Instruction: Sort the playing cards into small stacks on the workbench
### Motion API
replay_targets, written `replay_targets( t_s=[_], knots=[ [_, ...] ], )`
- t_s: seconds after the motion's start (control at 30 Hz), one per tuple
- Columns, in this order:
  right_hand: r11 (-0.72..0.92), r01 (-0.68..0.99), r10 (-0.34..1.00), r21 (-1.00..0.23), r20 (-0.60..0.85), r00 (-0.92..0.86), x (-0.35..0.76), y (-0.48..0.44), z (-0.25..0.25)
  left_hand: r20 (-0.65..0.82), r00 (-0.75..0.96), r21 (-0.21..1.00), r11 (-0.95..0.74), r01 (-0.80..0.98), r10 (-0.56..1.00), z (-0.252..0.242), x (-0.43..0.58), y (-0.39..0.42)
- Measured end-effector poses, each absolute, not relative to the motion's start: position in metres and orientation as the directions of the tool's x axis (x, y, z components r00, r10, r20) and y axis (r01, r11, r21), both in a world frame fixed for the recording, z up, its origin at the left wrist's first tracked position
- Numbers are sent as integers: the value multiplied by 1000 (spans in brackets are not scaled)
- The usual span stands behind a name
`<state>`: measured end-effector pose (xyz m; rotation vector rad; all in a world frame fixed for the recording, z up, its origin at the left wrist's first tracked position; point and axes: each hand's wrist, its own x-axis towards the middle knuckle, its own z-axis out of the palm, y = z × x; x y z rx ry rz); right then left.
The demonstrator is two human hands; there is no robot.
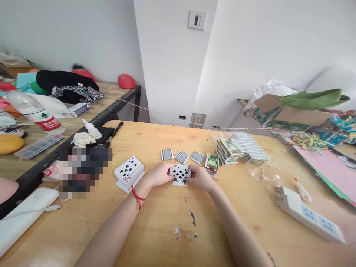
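Observation:
Both hands hold playing cards (180, 174) near the middle of the table, the top one face up with spades and turned sideways. An edge of another card juts out below it. The fingers of my left hand (160, 174) pinch the left end; my right hand (200, 177) pinches the right end. Left of my left hand lies a face-up stack of playing cards (128, 168), a seven of spades on top. Beyond my hands, three patterned blue-grey cards or packets (181, 157) lie in a row. A green card box (211, 162) stands just beyond my right hand.
Stacked card boxes (229, 147) and wrapped packs (251, 147) sit at the back right. A power strip (311, 215) and glue tube (303, 190) lie on the right. On the left are a white power bank (33, 211), a squeeze bottle (93, 129) and a water bottle (36, 113).

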<state>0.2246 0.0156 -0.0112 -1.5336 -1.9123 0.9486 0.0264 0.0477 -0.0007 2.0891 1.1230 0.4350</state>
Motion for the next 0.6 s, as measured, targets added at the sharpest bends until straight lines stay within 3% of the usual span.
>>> replay_targets(
  t_s=[0.6],
  knots=[
    [252, 708, 965, -660, 114, -237, 218, -6, -13, 44, 561, 646, -452, 615, 826, -2, 24, 28]
  ],
)
